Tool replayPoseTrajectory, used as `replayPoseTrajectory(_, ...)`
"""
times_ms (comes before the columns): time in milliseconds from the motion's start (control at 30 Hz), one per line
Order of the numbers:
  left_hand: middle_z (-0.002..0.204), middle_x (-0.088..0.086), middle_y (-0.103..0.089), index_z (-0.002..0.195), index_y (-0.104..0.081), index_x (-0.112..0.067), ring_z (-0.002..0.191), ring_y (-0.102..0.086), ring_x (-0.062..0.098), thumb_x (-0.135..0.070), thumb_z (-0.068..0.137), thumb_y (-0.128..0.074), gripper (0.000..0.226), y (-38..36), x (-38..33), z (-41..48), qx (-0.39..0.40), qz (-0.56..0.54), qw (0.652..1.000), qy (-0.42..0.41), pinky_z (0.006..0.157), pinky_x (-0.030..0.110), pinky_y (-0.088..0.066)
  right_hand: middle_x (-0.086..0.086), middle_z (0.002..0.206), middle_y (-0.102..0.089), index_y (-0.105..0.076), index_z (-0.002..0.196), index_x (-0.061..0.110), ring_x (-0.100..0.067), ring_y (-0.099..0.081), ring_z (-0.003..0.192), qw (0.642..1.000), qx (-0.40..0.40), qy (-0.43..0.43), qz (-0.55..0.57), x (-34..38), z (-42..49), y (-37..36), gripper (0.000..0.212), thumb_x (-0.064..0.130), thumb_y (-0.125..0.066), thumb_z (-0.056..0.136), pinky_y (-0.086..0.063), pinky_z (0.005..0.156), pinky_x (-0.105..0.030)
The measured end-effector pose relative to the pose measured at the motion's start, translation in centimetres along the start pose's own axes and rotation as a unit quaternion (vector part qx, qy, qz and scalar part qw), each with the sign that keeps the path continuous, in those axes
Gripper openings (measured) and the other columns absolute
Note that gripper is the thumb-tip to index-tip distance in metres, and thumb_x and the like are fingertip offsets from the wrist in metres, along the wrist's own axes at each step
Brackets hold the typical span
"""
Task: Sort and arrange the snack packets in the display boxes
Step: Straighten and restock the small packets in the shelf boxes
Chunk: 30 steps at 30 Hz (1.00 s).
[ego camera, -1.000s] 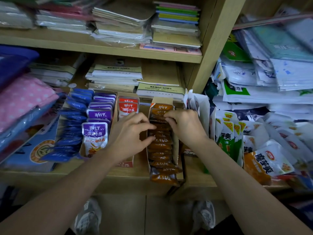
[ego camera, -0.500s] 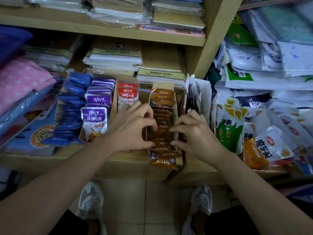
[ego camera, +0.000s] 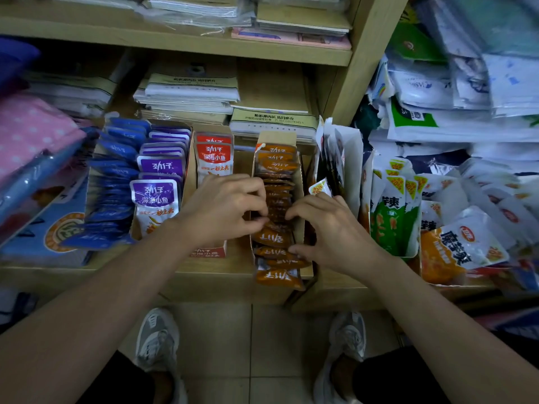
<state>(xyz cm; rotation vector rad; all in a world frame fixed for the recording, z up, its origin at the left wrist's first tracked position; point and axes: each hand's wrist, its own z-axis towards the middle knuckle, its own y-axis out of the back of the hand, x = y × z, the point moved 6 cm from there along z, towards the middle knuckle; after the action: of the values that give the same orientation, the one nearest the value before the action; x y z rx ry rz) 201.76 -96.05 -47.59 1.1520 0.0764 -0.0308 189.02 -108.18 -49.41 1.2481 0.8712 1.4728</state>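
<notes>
Wooden shelf (ego camera: 204, 275): cardboard box (ego camera: 277, 138) holds orange packets (ego camera: 277, 240).

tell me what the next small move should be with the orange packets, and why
Probably stand the front orange packets upright and press them back into the row. Both the left hand and right hand grip the middle of the row in the narrow box, where packets stand on edge, while the front few lie flat and hang over the box's front edge.

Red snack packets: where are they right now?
Head view, left of centre: red snack packets stand between purple packets and orange packets, behind the left hand.
</notes>
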Motion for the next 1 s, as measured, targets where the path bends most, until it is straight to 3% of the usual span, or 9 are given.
replayPoseTrajectory(200,0.090,-0.002,-0.067,0.086,-0.074,-0.015,0.077,-0.063,0.014,-0.023,0.087,-0.077,0.008,-0.3,0.3,-0.1,-0.053,0.013,0.999,-0.003,0.051,0.027,-0.042,0.000,0.111,-0.068,-0.066,0.107,0.016,-0.023,-0.065,0.100,0.998,-0.059,-0.013,-0.024,0.2,0.5,-0.1,0.047,0.028,-0.090,0.069,-0.043,0.083,-0.034)
replayPoseTrajectory(367,0.095,-0.002,-0.065,0.090,-0.073,-0.014,0.079,-0.060,0.010,-0.023,0.089,-0.077,0.010,-0.5,0.6,-0.3,-0.077,-0.036,0.995,0.048,0.063,0.017,-0.038,-0.003,0.091,-0.069,-0.067,0.098,0.013,-0.026,-0.066,0.075,0.989,-0.135,-0.028,-0.044,-0.4,1.6,0.3,0.033,0.017,-0.088,0.072,-0.055,0.068,-0.037)
replayPoseTrajectory(500,0.100,-0.006,-0.058,0.094,-0.069,-0.018,0.084,-0.060,0.009,-0.036,0.082,-0.080,0.023,-0.3,1.7,-1.3,-0.071,-0.139,0.979,0.132,0.068,0.026,-0.055,0.000,0.079,-0.066,-0.067,0.081,0.014,-0.025,-0.063,0.066,0.987,-0.151,-0.018,-0.046,-0.9,2.5,0.4,0.015,0.011,-0.081,0.077,-0.052,0.055,-0.034)
replayPoseTrajectory(600,0.101,-0.007,-0.058,0.085,-0.071,-0.027,0.106,-0.052,0.020,-0.047,0.074,-0.082,0.025,-0.4,1.7,-2.2,-0.051,-0.041,0.987,0.146,0.089,0.036,-0.036,0.001,0.078,-0.069,-0.071,0.079,0.014,-0.020,-0.064,0.065,0.987,-0.159,-0.028,-0.023,-1.3,2.9,0.7,0.009,0.010,-0.079,0.081,-0.054,0.054,-0.034)
replayPoseTrajectory(667,0.106,-0.008,-0.057,0.084,-0.071,-0.031,0.115,-0.045,0.023,-0.048,0.072,-0.083,0.024,-0.6,1.8,-2.6,-0.044,-0.031,0.981,0.188,0.092,0.037,-0.026,0.000,0.078,-0.070,-0.071,0.079,0.013,-0.018,-0.065,0.064,0.986,-0.162,-0.045,-0.008,-1.4,3.2,1.0,0.009,0.011,-0.080,0.081,-0.056,0.055,-0.035)
replayPoseTrajectory(833,0.111,-0.010,-0.052,0.093,-0.073,-0.036,0.118,-0.046,0.019,-0.031,0.074,-0.085,0.024,-1.6,1.7,-3.2,-0.023,-0.081,0.970,0.230,0.095,0.041,-0.026,0.004,0.074,-0.069,-0.071,0.079,0.015,-0.009,-0.060,0.062,0.980,-0.176,-0.095,0.019,-1.7,4.0,1.7,0.009,0.015,-0.079,0.083,-0.052,0.057,-0.026)
replayPoseTrajectory(1000,0.111,-0.011,-0.058,0.108,-0.076,-0.034,0.114,-0.052,0.014,-0.037,0.079,-0.080,0.030,-1.7,2.1,-3.1,-0.027,-0.070,0.970,0.230,0.091,0.035,-0.022,0.004,0.072,-0.068,-0.070,0.079,0.013,-0.010,-0.061,0.062,0.976,-0.187,-0.102,0.039,-1.8,4.7,2.2,0.010,0.014,-0.077,0.085,-0.051,0.058,-0.025)
